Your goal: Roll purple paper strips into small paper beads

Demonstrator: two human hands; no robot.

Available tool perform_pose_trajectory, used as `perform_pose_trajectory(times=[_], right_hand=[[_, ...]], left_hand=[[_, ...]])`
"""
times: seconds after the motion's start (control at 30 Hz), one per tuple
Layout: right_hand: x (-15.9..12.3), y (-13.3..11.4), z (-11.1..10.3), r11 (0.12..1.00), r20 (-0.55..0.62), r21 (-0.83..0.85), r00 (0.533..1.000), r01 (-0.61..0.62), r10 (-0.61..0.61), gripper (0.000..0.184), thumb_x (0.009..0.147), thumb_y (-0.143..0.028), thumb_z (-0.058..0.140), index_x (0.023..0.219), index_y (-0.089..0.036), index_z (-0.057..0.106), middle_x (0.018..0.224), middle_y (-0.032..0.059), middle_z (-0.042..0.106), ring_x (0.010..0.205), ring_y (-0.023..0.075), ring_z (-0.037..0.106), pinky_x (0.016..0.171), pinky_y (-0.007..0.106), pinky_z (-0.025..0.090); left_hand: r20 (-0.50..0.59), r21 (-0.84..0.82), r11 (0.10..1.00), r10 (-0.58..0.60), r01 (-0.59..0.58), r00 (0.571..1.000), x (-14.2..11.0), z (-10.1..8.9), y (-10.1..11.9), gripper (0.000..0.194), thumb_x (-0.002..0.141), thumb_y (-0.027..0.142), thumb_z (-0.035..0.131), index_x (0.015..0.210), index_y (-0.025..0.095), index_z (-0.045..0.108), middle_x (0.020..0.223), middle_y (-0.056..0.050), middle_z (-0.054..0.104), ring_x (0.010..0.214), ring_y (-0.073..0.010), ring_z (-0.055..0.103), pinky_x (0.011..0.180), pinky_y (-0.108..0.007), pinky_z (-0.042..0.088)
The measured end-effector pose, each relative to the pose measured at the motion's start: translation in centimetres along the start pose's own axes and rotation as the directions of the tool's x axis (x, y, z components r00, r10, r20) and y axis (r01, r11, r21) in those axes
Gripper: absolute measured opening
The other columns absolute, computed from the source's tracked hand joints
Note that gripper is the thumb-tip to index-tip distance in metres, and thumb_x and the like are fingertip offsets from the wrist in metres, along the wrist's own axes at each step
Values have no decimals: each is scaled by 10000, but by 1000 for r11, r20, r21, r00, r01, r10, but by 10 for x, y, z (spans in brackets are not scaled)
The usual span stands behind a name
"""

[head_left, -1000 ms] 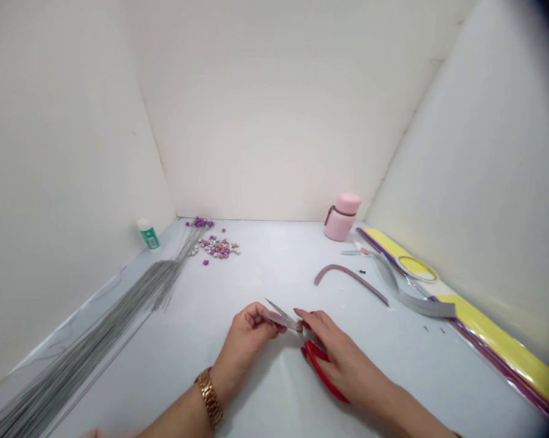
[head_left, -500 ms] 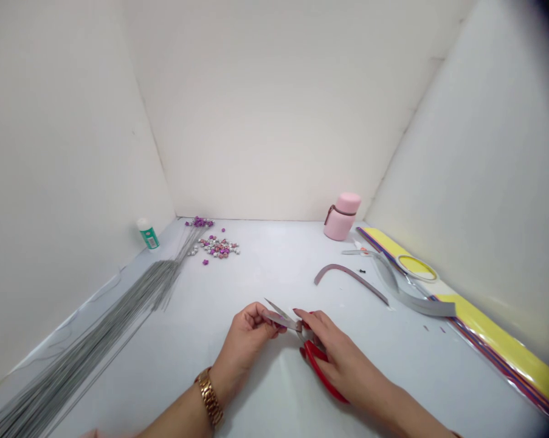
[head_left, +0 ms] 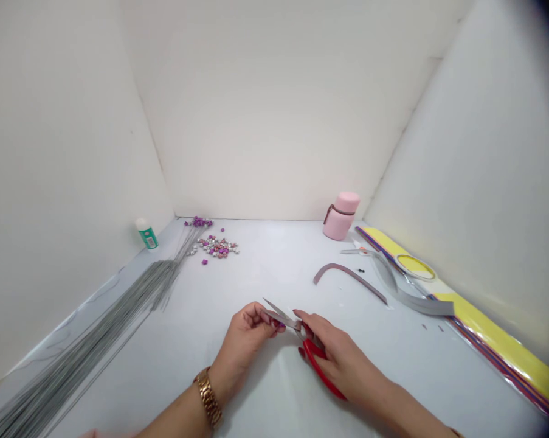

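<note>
My right hand point(head_left: 335, 350) is closed around the red handles of a pair of scissors point(head_left: 317, 365). The blades point up and left and stand partly apart, with the lower blade beside my left fingertips. My left hand point(head_left: 249, 334), with a gold watch point(head_left: 207, 396) at the wrist, is pinched on a small purple piece point(head_left: 279, 326). Fingers and blade cover most of that piece, so its full shape is hidden.
At left lies a bundle of grey wires point(head_left: 92, 340), near purple, silver and pink beads point(head_left: 219, 248) and a glue stick point(head_left: 147, 234). Right: a pink flask point(head_left: 340, 218), a mauve strip point(head_left: 349, 275), a grey ribbon point(head_left: 420, 302), tape roll point(head_left: 415, 266) and yellow sheets point(head_left: 493, 337).
Both hands hold nearly the same pose. The scissor blades have shifted very slightly against my left fingertips; the whole view has moved a few pixels.
</note>
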State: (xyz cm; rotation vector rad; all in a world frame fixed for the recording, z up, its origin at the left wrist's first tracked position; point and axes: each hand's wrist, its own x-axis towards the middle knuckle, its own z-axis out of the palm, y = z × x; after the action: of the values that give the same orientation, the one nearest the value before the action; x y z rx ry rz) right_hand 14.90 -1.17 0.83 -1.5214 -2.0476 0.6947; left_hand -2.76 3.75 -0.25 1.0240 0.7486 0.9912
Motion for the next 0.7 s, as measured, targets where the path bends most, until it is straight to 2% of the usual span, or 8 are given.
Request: perform_pose_trajectory(times=[0.23,0.33,0.4,0.5,0.57,0.7], right_hand=[[1,-2,3,1000,-1,-15,1000,-5,5,448,783,-144,435,1227,-204,420,1130,85,563,1010,201,527,866,328,425],[4,9,-5,995,-59,-101,998,-26,20,430,797,-198,426,1227,-187,419,1171,102,545,1052,218,513,882,349,419],[3,26,-20,967,-135,-240,989,-87,55,445,794,-237,425,1232,-161,412,1168,124,546,1050,243,515,869,373,424],[-10,65,-52,851,-208,-449,958,-273,198,469,778,-293,431,1222,-144,426,1133,148,565,965,290,562,778,399,461],[-24,92,-72,793,-231,-501,937,-346,263,435,774,-314,420,1173,-148,474,1107,141,587,937,291,582,740,376,477],[-46,130,-93,741,-203,-530,910,-412,361,429,747,-323,438,1119,-127,523,1063,153,625,939,314,590,730,361,480]], left_hand=[[6,-30,1000,7,-6,1000,1,-1,-3,157,692,59,566,601,161,489,649,-19,624,652,-128,567,642,-234,404],[-19,-29,999,-29,28,999,0,0,-2,146,714,89,573,619,160,487,672,-23,628,672,-123,571,642,-225,402],[-43,-23,998,-56,56,997,0,0,-1,140,719,111,582,628,160,487,698,-30,635,686,-125,579,646,-225,405],[-58,-13,997,-74,73,996,-1,0,0,109,717,124,591,656,158,507,716,-33,641,697,-132,591,652,-231,412],[-61,-11,997,-83,82,995,-1,-1,0,49,720,145,599,732,153,552,726,-35,643,705,-134,597,669,-238,419],[-89,-20,992,-123,122,988,0,-3,-2,224,730,204,611,943,137,597,797,-60,653,735,-136,603,728,-259,432]])
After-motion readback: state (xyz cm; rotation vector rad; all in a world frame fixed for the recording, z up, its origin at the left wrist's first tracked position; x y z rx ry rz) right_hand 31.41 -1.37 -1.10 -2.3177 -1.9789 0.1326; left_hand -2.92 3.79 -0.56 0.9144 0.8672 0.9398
